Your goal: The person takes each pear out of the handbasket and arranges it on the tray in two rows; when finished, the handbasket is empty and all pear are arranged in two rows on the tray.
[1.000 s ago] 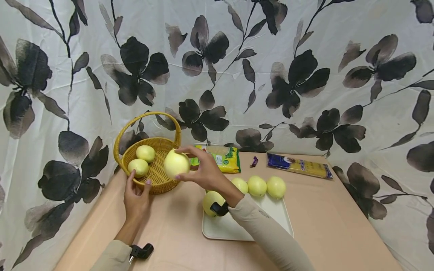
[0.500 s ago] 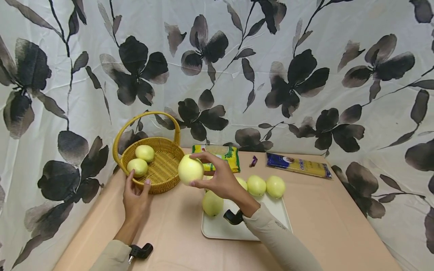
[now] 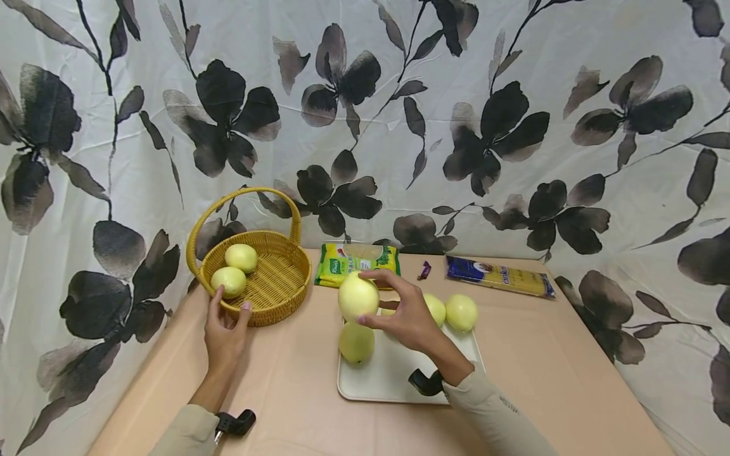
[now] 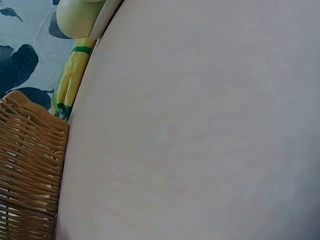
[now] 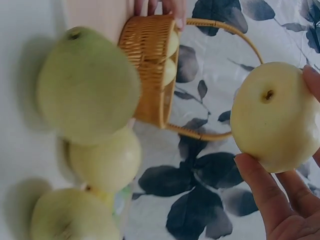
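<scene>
A basket (image 3: 282,311) sits left of a tray (image 3: 376,383), two fruits (image 3: 241,258) inside it and four more (image 3: 356,342) visible on the tray. The left hand (image 3: 225,339) rests against the basket's near rim, thumb and a finger spread apart. The right hand (image 3: 413,316), a second ago at the basket's right edge, has swung to the tray's far left corner, a shift suggesting fruit coming out rather than going in. Its fruit (image 3: 358,297) is aloft, pinched between thumb and fingers, well apart from the left hand.
</scene>
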Tool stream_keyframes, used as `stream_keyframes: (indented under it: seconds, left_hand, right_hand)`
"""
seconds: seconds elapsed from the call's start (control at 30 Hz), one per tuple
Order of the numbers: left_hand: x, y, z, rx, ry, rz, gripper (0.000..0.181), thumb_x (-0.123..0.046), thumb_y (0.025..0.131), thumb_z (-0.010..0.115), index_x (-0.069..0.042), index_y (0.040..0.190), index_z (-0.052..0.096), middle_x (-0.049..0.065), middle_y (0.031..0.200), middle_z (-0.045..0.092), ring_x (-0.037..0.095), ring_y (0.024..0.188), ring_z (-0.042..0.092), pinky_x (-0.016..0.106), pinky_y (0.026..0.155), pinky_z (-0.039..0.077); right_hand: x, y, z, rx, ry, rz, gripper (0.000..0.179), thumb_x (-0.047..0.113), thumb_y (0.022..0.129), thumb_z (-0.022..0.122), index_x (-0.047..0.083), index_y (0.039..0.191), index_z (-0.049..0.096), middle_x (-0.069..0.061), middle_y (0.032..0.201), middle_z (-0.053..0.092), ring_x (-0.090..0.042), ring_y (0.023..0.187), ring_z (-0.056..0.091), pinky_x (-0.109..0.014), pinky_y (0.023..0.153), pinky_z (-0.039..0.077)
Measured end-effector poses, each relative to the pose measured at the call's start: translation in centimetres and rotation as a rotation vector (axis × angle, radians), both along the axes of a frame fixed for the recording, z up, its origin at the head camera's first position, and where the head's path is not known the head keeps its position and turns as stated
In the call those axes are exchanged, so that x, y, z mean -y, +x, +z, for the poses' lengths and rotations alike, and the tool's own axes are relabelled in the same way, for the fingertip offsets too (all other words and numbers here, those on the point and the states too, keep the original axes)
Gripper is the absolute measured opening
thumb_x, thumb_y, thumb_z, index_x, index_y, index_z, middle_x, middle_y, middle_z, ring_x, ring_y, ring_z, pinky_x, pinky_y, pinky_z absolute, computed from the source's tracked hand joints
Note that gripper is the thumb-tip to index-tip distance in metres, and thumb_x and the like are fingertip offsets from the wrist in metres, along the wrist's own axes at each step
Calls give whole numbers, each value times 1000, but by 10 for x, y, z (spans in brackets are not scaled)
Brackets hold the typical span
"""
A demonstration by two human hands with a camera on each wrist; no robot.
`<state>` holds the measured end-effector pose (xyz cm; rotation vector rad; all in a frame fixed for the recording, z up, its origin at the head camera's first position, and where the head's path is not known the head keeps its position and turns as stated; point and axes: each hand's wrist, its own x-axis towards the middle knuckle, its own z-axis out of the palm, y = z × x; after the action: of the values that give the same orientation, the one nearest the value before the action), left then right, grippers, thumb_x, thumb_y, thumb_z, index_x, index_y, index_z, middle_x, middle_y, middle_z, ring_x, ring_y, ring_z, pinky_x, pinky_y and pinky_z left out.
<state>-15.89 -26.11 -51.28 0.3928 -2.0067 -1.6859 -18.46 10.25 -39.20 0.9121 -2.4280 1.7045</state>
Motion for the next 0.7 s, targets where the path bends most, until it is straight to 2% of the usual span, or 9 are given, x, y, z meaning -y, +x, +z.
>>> stream_keyframes:
  seconds: [0.2,0.47,0.7]
  left_hand:
    - [-1,1,0,-5,8,2,76,-24,107,65,-27,171,24,7,178,18,32,163,24,62,127,34]
    - [-2,1,2,-6,25,2,76,-23,107,65,-27,171,25,7,178,18,32,163,24,59,128,33]
    - [-2,1,2,-1,34,-2,76,-24,107,65,-28,171,25,8,178,20,31,163,26,51,130,33]
  right_hand:
    - [-23,5,-11,31,25,-50,69,21,80,97,32,140,65,4,145,64,-27,130,62,-38,96,65]
    - [-48,11,-32,63,58,-91,69,18,80,96,28,141,65,-3,146,64,-32,128,63,-35,95,65]
    - [-59,18,-50,93,109,-132,70,18,77,97,29,139,66,-3,144,64,-33,127,64,-42,94,66]
